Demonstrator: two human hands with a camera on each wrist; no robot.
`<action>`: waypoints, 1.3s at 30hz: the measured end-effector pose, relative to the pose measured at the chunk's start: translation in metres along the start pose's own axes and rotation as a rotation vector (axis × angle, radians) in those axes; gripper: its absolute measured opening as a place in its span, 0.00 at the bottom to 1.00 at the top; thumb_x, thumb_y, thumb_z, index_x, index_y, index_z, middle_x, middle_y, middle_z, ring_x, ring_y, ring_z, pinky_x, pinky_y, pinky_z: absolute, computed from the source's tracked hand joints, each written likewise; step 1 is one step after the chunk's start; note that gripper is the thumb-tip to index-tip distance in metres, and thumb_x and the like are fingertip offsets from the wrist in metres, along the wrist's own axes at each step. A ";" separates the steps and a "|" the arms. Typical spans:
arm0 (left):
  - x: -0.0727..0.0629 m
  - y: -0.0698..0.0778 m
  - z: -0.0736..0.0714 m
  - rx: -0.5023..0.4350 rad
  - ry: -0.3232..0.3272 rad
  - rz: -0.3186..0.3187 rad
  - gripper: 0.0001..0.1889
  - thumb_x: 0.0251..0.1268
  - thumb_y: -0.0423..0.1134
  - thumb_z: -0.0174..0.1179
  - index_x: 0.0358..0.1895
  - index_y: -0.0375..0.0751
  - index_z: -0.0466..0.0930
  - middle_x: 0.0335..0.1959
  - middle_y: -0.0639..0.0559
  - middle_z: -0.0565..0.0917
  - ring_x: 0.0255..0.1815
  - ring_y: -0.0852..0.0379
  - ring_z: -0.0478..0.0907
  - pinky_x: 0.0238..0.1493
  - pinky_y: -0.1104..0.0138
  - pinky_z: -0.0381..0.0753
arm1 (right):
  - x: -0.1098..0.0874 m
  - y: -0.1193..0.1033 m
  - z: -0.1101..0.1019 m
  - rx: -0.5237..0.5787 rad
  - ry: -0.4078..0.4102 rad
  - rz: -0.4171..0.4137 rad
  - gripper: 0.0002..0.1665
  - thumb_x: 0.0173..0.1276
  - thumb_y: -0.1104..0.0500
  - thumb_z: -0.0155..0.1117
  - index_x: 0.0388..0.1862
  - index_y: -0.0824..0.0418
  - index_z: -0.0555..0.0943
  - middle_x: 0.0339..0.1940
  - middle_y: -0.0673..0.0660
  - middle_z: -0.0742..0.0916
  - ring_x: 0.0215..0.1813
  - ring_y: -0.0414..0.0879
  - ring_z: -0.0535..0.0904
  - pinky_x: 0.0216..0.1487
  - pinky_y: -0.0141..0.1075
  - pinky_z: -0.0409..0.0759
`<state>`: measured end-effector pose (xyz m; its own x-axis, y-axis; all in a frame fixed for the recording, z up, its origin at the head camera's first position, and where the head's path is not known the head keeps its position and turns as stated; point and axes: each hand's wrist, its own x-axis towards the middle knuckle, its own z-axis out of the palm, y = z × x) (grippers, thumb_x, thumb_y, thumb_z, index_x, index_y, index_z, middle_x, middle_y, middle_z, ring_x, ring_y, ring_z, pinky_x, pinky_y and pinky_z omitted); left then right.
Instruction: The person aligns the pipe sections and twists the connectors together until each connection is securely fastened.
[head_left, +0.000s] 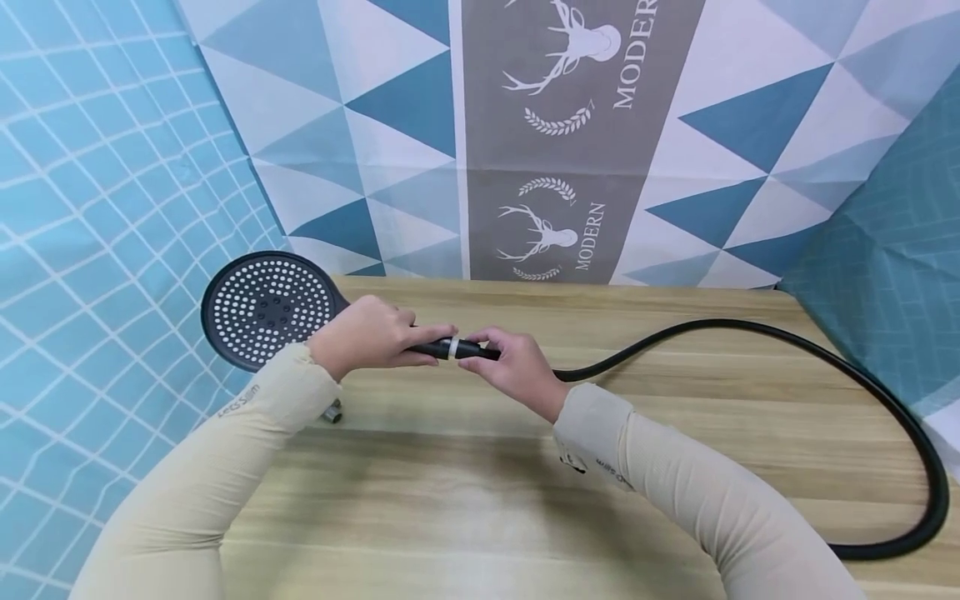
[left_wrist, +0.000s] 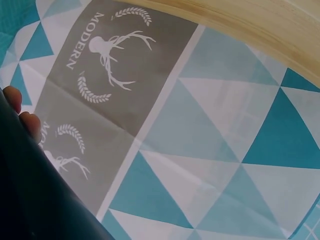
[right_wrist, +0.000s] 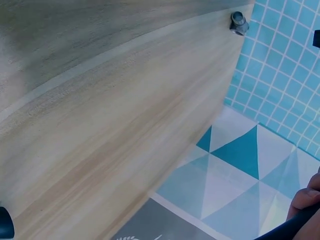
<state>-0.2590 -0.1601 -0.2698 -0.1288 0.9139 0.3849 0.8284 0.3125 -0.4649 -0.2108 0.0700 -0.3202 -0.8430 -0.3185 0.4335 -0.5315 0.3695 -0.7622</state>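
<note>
A black shower head [head_left: 272,310] with a round, pale-dotted face is held above the table's left side. My left hand [head_left: 375,335] grips its handle [head_left: 431,347], fingers curled around it. With thumb and fingers, my right hand [head_left: 513,367] pinches the black end fitting [head_left: 480,350] of a hose [head_left: 720,323]. A pale ring [head_left: 453,348] shows where handle and fitting meet; whether they are joined or just touching I cannot tell. In the left wrist view, a large dark shape covers the lower left, with fingertips [left_wrist: 31,125] at its edge.
A small metal fitting [head_left: 333,412] lies on the wooden table [head_left: 450,483] by its left edge; it shows in the right wrist view too. The hose loops across the right side. Blue tile-patterned sheeting [head_left: 90,208] stands at left, a triangle-patterned backdrop [head_left: 405,108] behind.
</note>
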 end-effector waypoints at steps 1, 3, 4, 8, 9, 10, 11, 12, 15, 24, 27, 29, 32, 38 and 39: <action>-0.001 0.000 0.000 -0.002 0.003 -0.001 0.20 0.62 0.58 0.60 0.51 0.52 0.80 0.13 0.51 0.71 0.08 0.58 0.64 0.10 0.65 0.67 | 0.000 0.000 0.000 0.004 -0.003 0.005 0.12 0.58 0.64 0.72 0.41 0.66 0.83 0.30 0.58 0.87 0.25 0.40 0.77 0.26 0.32 0.76; -0.002 0.000 0.002 -0.011 0.009 -0.002 0.20 0.68 0.60 0.51 0.50 0.52 0.80 0.13 0.51 0.71 0.08 0.58 0.63 0.10 0.65 0.67 | 0.001 0.000 0.001 0.008 -0.011 0.016 0.12 0.59 0.64 0.71 0.41 0.66 0.83 0.29 0.57 0.87 0.24 0.40 0.76 0.26 0.32 0.75; -0.002 0.000 0.002 -0.013 0.012 -0.002 0.22 0.71 0.61 0.46 0.50 0.52 0.80 0.13 0.51 0.71 0.08 0.58 0.63 0.10 0.65 0.67 | 0.001 0.000 0.001 0.010 -0.015 0.023 0.12 0.59 0.63 0.71 0.41 0.66 0.83 0.29 0.57 0.86 0.24 0.40 0.76 0.25 0.32 0.75; -0.002 -0.002 0.004 -0.018 0.022 -0.004 0.29 0.73 0.63 0.33 0.50 0.51 0.81 0.13 0.51 0.71 0.08 0.58 0.64 0.10 0.65 0.67 | 0.002 0.001 0.001 -0.007 -0.016 0.021 0.12 0.60 0.63 0.70 0.41 0.66 0.83 0.27 0.55 0.86 0.22 0.39 0.74 0.24 0.31 0.74; -0.002 -0.002 0.004 -0.018 0.024 -0.003 0.30 0.73 0.63 0.31 0.50 0.50 0.81 0.13 0.51 0.71 0.08 0.58 0.64 0.10 0.65 0.67 | 0.003 0.001 0.001 -0.014 -0.014 0.012 0.12 0.60 0.63 0.71 0.41 0.66 0.83 0.26 0.55 0.85 0.22 0.39 0.73 0.24 0.31 0.73; -0.002 -0.002 0.004 -0.016 0.026 -0.003 0.30 0.74 0.63 0.30 0.49 0.50 0.81 0.13 0.51 0.70 0.08 0.58 0.64 0.10 0.65 0.67 | 0.003 0.001 0.001 -0.022 -0.012 -0.001 0.11 0.60 0.63 0.71 0.41 0.67 0.83 0.25 0.54 0.85 0.22 0.39 0.73 0.24 0.31 0.73; -0.002 -0.002 0.005 -0.014 0.028 -0.003 0.30 0.74 0.62 0.29 0.49 0.50 0.81 0.13 0.51 0.70 0.08 0.58 0.64 0.10 0.65 0.67 | 0.003 0.001 0.001 -0.029 -0.012 -0.009 0.11 0.60 0.63 0.70 0.40 0.67 0.83 0.25 0.54 0.85 0.21 0.39 0.73 0.23 0.31 0.73; -0.002 -0.002 0.005 -0.013 0.030 -0.002 0.30 0.74 0.62 0.29 0.49 0.50 0.80 0.13 0.51 0.70 0.08 0.58 0.63 0.09 0.65 0.66 | 0.003 0.001 0.000 -0.033 -0.014 -0.014 0.11 0.60 0.63 0.70 0.40 0.67 0.83 0.24 0.54 0.84 0.21 0.39 0.72 0.23 0.31 0.72; -0.001 -0.002 0.005 -0.014 0.034 -0.001 0.31 0.74 0.63 0.28 0.49 0.50 0.80 0.13 0.51 0.70 0.08 0.59 0.62 0.09 0.65 0.65 | 0.004 0.001 0.000 -0.055 -0.019 -0.027 0.10 0.61 0.62 0.69 0.40 0.67 0.83 0.21 0.52 0.82 0.20 0.38 0.70 0.22 0.31 0.71; -0.001 -0.002 0.003 -0.008 0.013 -0.004 0.24 0.73 0.61 0.42 0.49 0.50 0.80 0.13 0.52 0.71 0.08 0.59 0.63 0.09 0.65 0.66 | 0.006 0.003 -0.002 -0.152 -0.063 -0.095 0.10 0.67 0.61 0.64 0.39 0.67 0.84 0.22 0.52 0.81 0.18 0.36 0.67 0.23 0.29 0.68; 0.000 -0.001 0.001 0.001 -0.030 -0.007 0.20 0.64 0.58 0.58 0.51 0.50 0.81 0.13 0.52 0.71 0.08 0.60 0.63 0.10 0.65 0.66 | 0.002 0.003 -0.004 -0.112 -0.079 -0.035 0.16 0.66 0.59 0.66 0.49 0.67 0.82 0.29 0.56 0.85 0.21 0.37 0.71 0.25 0.30 0.72; 0.001 -0.001 -0.001 0.013 -0.052 -0.013 0.21 0.57 0.56 0.65 0.51 0.51 0.81 0.13 0.52 0.71 0.08 0.60 0.62 0.10 0.65 0.67 | 0.000 0.003 -0.005 -0.080 -0.082 0.007 0.21 0.64 0.59 0.68 0.53 0.66 0.80 0.32 0.57 0.86 0.23 0.39 0.73 0.26 0.31 0.74; 0.002 -0.002 -0.003 0.025 -0.053 -0.018 0.22 0.53 0.54 0.68 0.50 0.52 0.81 0.12 0.52 0.71 0.08 0.59 0.62 0.10 0.65 0.67 | -0.002 0.005 -0.005 -0.065 -0.055 0.014 0.23 0.61 0.59 0.70 0.54 0.65 0.79 0.31 0.57 0.86 0.24 0.39 0.75 0.26 0.32 0.75; 0.003 -0.005 -0.004 0.021 -0.033 -0.017 0.22 0.53 0.54 0.68 0.50 0.52 0.80 0.12 0.52 0.71 0.07 0.59 0.61 0.08 0.64 0.65 | -0.004 0.011 -0.001 -0.062 0.053 -0.103 0.17 0.59 0.66 0.70 0.48 0.69 0.81 0.32 0.60 0.87 0.25 0.40 0.78 0.26 0.31 0.78; 0.003 -0.006 -0.004 0.022 -0.029 -0.014 0.21 0.53 0.54 0.68 0.50 0.52 0.80 0.12 0.52 0.71 0.07 0.59 0.61 0.08 0.64 0.64 | -0.005 0.012 -0.001 -0.068 0.072 -0.124 0.17 0.59 0.66 0.70 0.47 0.69 0.81 0.33 0.61 0.87 0.26 0.41 0.79 0.26 0.31 0.78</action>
<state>-0.2618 -0.1601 -0.2624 -0.1566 0.9165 0.3680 0.8141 0.3308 -0.4773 -0.2132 0.0767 -0.3309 -0.7732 -0.3031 0.5571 -0.6340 0.3902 -0.6677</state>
